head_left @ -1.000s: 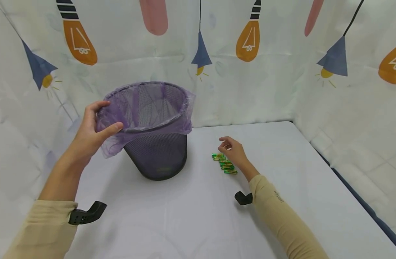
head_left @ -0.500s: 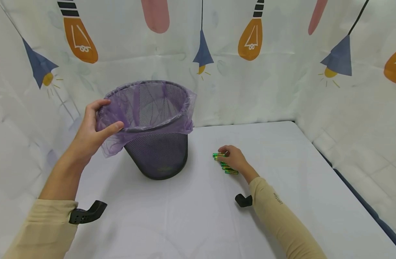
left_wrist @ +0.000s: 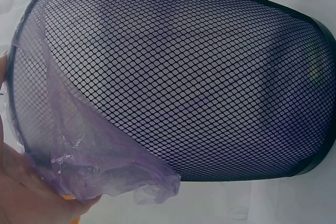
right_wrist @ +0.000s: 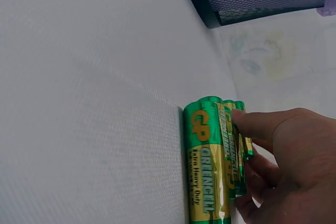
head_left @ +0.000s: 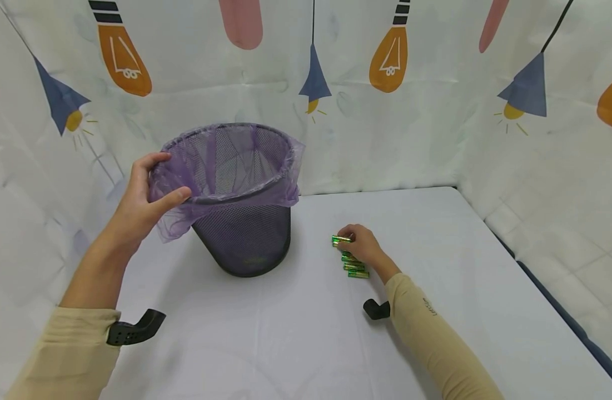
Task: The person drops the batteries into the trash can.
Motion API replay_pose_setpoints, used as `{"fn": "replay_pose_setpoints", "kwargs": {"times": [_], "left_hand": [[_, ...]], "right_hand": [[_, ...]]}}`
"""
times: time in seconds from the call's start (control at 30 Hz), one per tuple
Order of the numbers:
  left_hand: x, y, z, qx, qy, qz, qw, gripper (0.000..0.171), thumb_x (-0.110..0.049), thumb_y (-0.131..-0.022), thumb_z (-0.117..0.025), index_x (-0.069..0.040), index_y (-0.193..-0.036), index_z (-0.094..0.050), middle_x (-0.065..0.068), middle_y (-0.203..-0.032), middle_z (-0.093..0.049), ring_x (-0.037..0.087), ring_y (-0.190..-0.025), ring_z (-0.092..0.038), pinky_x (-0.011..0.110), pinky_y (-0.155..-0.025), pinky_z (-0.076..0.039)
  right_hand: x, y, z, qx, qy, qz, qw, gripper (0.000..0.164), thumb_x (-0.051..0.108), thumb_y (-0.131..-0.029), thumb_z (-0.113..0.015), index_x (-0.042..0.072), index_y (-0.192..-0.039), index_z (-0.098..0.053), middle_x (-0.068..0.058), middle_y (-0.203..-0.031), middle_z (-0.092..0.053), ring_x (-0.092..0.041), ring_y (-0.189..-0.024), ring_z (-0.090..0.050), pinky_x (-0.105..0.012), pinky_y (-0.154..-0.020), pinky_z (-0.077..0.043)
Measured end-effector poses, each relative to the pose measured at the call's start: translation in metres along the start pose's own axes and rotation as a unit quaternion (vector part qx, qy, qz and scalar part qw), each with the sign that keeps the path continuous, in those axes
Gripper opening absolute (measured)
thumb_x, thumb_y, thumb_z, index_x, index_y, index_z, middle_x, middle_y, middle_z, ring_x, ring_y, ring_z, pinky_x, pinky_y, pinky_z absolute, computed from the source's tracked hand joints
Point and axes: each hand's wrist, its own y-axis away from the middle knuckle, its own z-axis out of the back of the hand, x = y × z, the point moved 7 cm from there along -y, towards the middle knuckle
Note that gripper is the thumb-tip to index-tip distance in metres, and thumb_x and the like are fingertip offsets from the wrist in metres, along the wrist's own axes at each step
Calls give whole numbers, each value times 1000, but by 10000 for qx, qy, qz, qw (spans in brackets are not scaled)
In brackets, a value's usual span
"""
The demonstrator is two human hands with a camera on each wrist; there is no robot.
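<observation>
"Tan sleeves (head_left: 436, 341) come first, with a black clip (head_left: 135, 329) at the left cuff. What lies past them?"

"White table (head_left: 295, 333), then the batteries (right_wrist: 206, 166), green and gold, lying on it side by side in a staggered row."

"And the right hand (head_left: 364, 247)?"

"Curled over the far end of that row, thumb and fingers pinching. How many batteries it has I can't tell; the hand hides them. The nearest ones lie outside its grip."

"How would you do that well?"

"Round things roll, so I'd squeeze lightly across the row, fingertips low against the table, and take only as many as they can cover. Too hard a squeeze could make a middle one pop out."

"And the left hand (head_left: 143, 197)?"

"Gripping the rim of the mesh bin (head_left: 248, 239), over to the left, along with the purple bag (head_left: 173, 226) draped on it. The bin seems to lean toward that hand, so I'd hold it firmly and let the thumb pin the bag against slipping."

"What's farthest?"

"The pale curtain (head_left: 265, 78), printed with lamps and bulbs, hanging behind the bin."
</observation>
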Motion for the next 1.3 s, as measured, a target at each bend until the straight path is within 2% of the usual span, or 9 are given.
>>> {"fn": "replay_pose_setpoints", "kwargs": {"times": [0.3,0.53,0.7,0.87,1.0,1.3], "left_hand": [[-2,1,0,-35,-73,-42,10000,66,-17,-89,-55,-30,-140,-15,4,-141,-15,17,-121,-26,7,-84,-31],[-1,2,-1,-8,-154,-10,9999,66,-18,-89,-54,-32,-140,-14,6,-144,-12,17,-122,-24,7,-85,-31],[-1,1,-1,-44,52,-72,10000,66,-15,-88,-55,-29,-140,-16,5,-141,-15,18,-121,-25,8,-85,-31],[-1,1,-1,-31,110,-82,9999,67,-14,-89,-55,-29,-140,-16,4,-140,-15,18,-122,-24,7,-85,-31],[-2,1,-1,-29,185,-72,9998,67,-14,-88,-55,-29,-140,-16,4,-140,-15,19,-122,-24,8,-85,-31],[-1,1,-1,-52,185,-50,9998,67,-14,-88,-56,-29,-140,-17,4,-139,-17,18,-120,-26,9,-84,-31]], "right_hand": [[5,3,4,-275,-288,113,9991,17,18,-83,-66,16,-99,-62,-3,-98,-61,-18,-86,-50,-28,-71,-42],[3,3,5,-372,-446,113,9982,15,17,-84,-66,16,-99,-63,-3,-100,-62,-18,-89,-53,-29,-74,-43],[7,5,8,-378,-715,130,9966,16,17,-83,-66,15,-99,-62,-3,-102,-63,-18,-93,-56,-30,-75,-46],[13,8,12,-481,-882,346,9943,16,15,-83,-65,16,-99,-62,-3,-101,-63,-19,-92,-57,-29,-73,-46],[19,9,16,-638,-1010,569,9912,19,13,-82,-67,14,-101,-63,-3,-99,-63,-19,-89,-57,-27,-70,-47],[33,10,25,-733,-1455,763,9837,32,16,-79,-70,10,-110,-61,-5,-103,-61,-20,-93,-59,-32,-80,-49]]}}
